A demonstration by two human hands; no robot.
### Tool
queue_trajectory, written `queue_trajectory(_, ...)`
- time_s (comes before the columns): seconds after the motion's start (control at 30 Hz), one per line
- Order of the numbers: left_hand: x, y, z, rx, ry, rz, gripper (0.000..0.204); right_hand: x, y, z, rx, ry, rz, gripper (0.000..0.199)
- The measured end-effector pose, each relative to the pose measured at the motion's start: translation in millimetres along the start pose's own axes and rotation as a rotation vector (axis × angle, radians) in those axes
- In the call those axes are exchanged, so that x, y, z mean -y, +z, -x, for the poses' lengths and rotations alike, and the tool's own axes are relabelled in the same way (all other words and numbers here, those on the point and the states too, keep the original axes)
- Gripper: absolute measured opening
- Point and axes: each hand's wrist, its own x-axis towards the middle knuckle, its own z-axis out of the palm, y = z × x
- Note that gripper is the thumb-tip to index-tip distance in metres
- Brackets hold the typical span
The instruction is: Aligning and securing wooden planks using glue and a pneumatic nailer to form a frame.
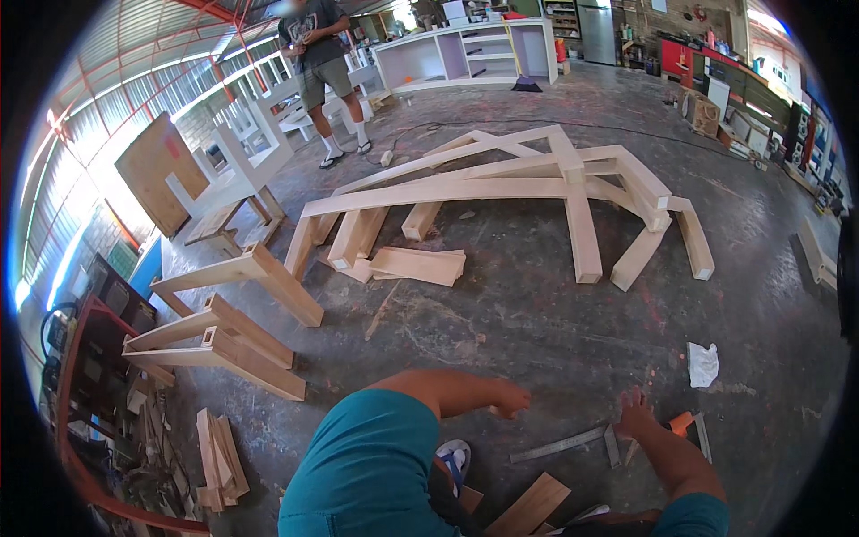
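My left hand (510,399) hangs over the bare floor in front of me, its fingers loosely curled, with nothing visible in them. My right hand (635,415) reaches low on the right with its fingers apart, close to a short metal piece (612,447). Between the two hands, a steel ruler (557,445) lies slanted on the floor. Just right of my right hand is an orange tool part (682,423), beside a narrow metal blade (702,437). A light wooden board (534,503) lies near my sandalled foot (455,461).
Jointed wooden frames (438,191) spread across the floor ahead; smaller leg frames (224,349) stand left. Thin boards (418,265) and wood offcuts (220,456) lie about. Crumpled white material (703,365) is at right. A person (322,72) stands far left near white furniture (255,148).
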Motion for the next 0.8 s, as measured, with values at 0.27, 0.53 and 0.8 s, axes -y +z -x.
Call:
queue_trajectory(0.27,3,-5,-18,0.055,-0.028,-0.038,0.056,25,-11,-12,-0.02,-0.019,-0.056,0.1)
queue_trajectory(0.53,69,31,-46,0.095,-0.05,-0.077,0.046,37,-1,-38,-0.168,-0.218,-0.044,0.094)
queue_trajectory(0.8,61,21,-20,0.019,0.031,-0.065,0.047,20,8,-45,-0.104,-0.095,-0.158,0.087)
